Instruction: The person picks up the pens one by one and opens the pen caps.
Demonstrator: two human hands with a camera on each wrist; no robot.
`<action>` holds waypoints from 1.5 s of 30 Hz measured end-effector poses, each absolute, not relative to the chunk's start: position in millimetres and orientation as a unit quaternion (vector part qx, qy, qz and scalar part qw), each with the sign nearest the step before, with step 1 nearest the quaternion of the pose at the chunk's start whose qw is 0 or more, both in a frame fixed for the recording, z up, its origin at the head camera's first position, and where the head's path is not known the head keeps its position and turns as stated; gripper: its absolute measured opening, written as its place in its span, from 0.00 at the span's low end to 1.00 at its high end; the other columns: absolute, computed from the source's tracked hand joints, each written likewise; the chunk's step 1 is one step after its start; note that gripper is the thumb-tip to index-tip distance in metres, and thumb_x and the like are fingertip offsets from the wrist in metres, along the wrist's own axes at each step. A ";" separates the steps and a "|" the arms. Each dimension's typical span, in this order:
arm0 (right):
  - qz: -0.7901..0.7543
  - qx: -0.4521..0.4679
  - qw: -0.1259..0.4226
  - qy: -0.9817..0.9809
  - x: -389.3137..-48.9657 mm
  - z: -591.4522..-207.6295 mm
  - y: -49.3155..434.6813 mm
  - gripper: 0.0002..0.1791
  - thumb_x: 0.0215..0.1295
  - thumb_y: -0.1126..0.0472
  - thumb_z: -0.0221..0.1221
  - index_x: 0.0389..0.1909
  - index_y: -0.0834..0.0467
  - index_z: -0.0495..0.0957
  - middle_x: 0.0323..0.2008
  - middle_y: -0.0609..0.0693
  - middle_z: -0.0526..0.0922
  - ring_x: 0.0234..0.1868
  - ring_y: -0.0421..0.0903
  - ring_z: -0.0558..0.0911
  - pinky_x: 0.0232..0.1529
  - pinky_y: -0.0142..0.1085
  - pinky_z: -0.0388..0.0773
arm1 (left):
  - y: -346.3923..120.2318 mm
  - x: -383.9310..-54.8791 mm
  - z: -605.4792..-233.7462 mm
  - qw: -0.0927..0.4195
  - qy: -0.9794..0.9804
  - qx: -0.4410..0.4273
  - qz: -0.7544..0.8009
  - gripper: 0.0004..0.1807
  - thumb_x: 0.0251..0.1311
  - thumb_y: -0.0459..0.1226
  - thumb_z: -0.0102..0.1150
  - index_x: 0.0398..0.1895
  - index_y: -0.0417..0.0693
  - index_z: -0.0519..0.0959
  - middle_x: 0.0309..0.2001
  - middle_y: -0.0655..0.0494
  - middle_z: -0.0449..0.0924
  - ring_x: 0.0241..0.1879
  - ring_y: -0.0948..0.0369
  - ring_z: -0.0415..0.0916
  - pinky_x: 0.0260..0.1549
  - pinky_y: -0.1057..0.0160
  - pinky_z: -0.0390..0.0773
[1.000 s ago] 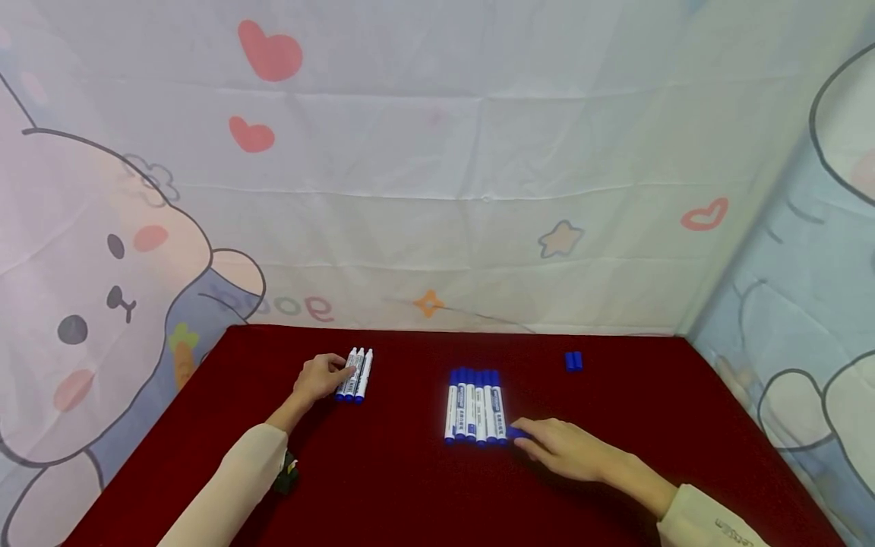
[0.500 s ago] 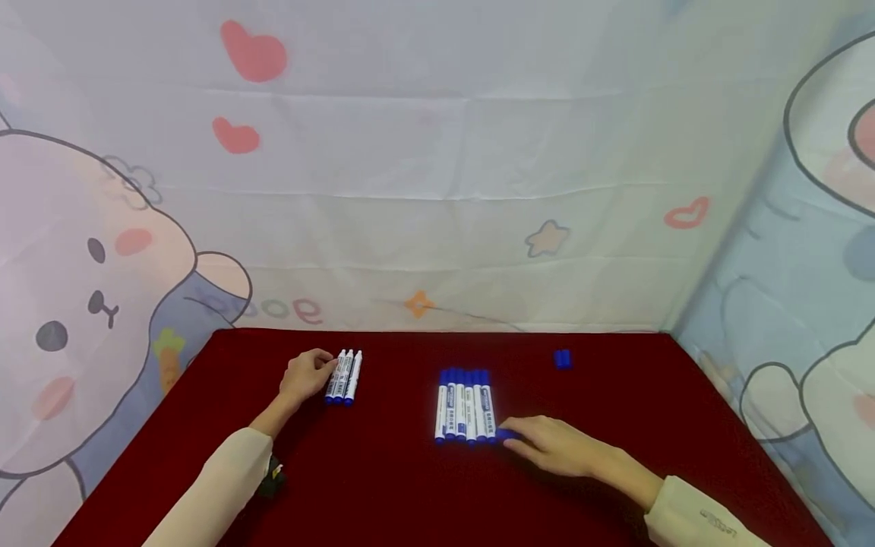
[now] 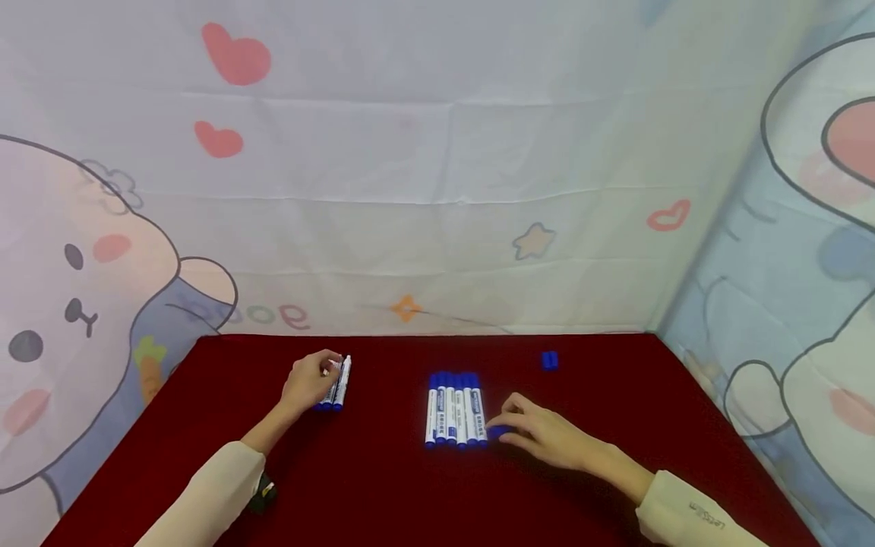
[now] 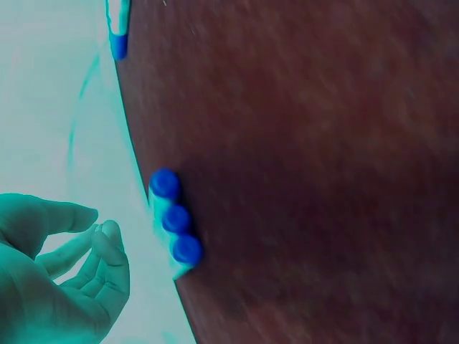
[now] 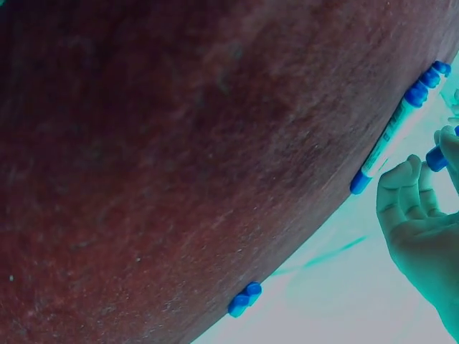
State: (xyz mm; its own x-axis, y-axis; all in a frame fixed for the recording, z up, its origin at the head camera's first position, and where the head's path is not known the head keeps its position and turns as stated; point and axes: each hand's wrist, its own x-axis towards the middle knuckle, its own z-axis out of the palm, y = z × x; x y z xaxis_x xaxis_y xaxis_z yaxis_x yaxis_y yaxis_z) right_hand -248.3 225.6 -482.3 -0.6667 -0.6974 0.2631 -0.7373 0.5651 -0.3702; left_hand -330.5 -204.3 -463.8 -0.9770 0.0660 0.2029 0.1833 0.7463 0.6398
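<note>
My left hand (image 3: 309, 381) is over three uncapped whiteboard markers (image 3: 344, 384), overlapping them in the head view. In the left wrist view its thumb and bent fingertips nearly meet, with nothing visible between them; the blue ends of the markers (image 4: 176, 217) show beyond. At the middle of the table, several capped blue markers (image 3: 450, 410) lie side by side in a row. Just right of their lower ends, my right hand (image 3: 547, 433) pinches a blue marker cap (image 3: 497, 431). The right wrist view shows that cap (image 5: 436, 158) partly hidden by the fingers.
Two blue caps (image 3: 550, 360) lie together toward the back right of the red-covered table (image 3: 383, 486). A printed cloth (image 3: 355, 152) hangs behind the table and continues along the right side.
The whole head view has shifted, so the scene sits further left. My left hand has moved in over the three markers. My right hand's fingers have lifted and spread a little around the cap.
</note>
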 end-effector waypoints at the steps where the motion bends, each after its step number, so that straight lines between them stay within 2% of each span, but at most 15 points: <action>1: 0.229 0.407 0.051 -0.883 -249.8 -482.1 227.7 0.13 0.74 0.59 0.59 0.56 0.51 0.83 0.46 0.44 0.74 0.38 0.32 0.72 0.38 0.25 0.76 | -199.9 -329.6 -462.5 0.080 -0.930 -0.076 -0.351 0.15 0.63 0.32 0.57 0.52 0.38 0.82 0.38 0.46 0.86 0.25 0.64 0.72 0.18 0.67 0.66; 5: 0.229 0.391 0.055 -0.890 -255.3 -480.6 235.0 0.13 0.73 0.59 0.60 0.55 0.52 0.84 0.44 0.43 0.78 0.39 0.32 0.73 0.40 0.27 0.77 | -181.9 -323.7 -457.1 0.065 -0.925 -0.116 -0.356 0.13 0.66 0.31 0.61 0.51 0.35 0.82 0.36 0.46 0.85 0.25 0.64 0.76 0.19 0.69 0.69; 12: 0.230 0.341 0.032 -0.911 -263.2 -481.7 246.9 0.16 0.73 0.55 0.60 0.55 0.58 0.83 0.41 0.43 0.82 0.36 0.30 0.75 0.38 0.27 0.78 | -157.7 -313.5 -454.4 0.039 -0.917 -0.172 -0.358 0.12 0.68 0.31 0.60 0.51 0.34 0.81 0.32 0.48 0.84 0.22 0.65 0.73 0.21 0.67 0.71; 17: 0.234 0.312 0.046 -0.920 -270.7 -482.7 255.7 0.16 0.72 0.54 0.62 0.54 0.60 0.83 0.41 0.44 0.84 0.38 0.33 0.79 0.38 0.29 0.80 | -145.1 -307.7 -454.6 0.024 -0.906 -0.201 -0.371 0.11 0.68 0.30 0.60 0.50 0.33 0.81 0.30 0.48 0.83 0.21 0.66 0.74 0.20 0.68 0.72; 27: 0.283 0.291 0.086 -0.910 -293.3 -482.5 275.5 0.12 0.70 0.59 0.65 0.49 0.61 0.84 0.36 0.46 0.86 0.30 0.29 0.75 0.32 0.28 0.78 | -119.9 -304.4 -460.7 0.003 -0.899 -0.234 -0.371 0.13 0.66 0.30 0.60 0.51 0.33 0.81 0.31 0.42 0.85 0.20 0.67 0.75 0.19 0.70 0.74; 34: 0.327 0.247 0.133 -0.902 -312.7 -484.5 287.5 0.11 0.71 0.64 0.62 0.47 0.68 0.83 0.37 0.55 0.85 0.31 0.34 0.76 0.30 0.28 0.76 | -100.8 -302.0 -463.3 -0.026 -0.902 -0.222 -0.368 0.13 0.67 0.32 0.61 0.52 0.37 0.81 0.31 0.49 0.86 0.21 0.66 0.77 0.19 0.70 0.74; 39: 0.331 0.194 0.142 -0.912 -321.1 -485.8 293.4 0.13 0.73 0.62 0.60 0.47 0.70 0.82 0.39 0.60 0.82 0.33 0.40 0.77 0.31 0.29 0.75 | -91.1 -298.8 -468.6 -0.049 -0.902 -0.230 -0.363 0.13 0.66 0.33 0.61 0.52 0.37 0.81 0.32 0.48 0.87 0.22 0.66 0.79 0.20 0.69 0.75; 45: 0.354 0.132 0.124 -0.918 -329.0 -484.2 301.9 0.21 0.78 0.58 0.55 0.57 0.74 0.76 0.42 0.63 0.82 0.34 0.46 0.80 0.33 0.29 0.76 | -83.0 -297.3 -473.7 -0.063 -0.893 -0.246 -0.371 0.13 0.65 0.32 0.62 0.51 0.34 0.80 0.32 0.46 0.86 0.22 0.64 0.79 0.20 0.69 0.75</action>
State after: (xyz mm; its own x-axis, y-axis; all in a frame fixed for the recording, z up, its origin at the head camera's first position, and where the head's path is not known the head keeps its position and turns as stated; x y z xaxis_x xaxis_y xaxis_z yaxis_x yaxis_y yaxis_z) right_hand -329.0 301.9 -484.2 -0.9346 -0.1537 0.3207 -0.3293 0.7147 -0.6171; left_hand -297.3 -83.0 -473.7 -0.8705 0.4872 0.0696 0.3933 0.6037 0.6934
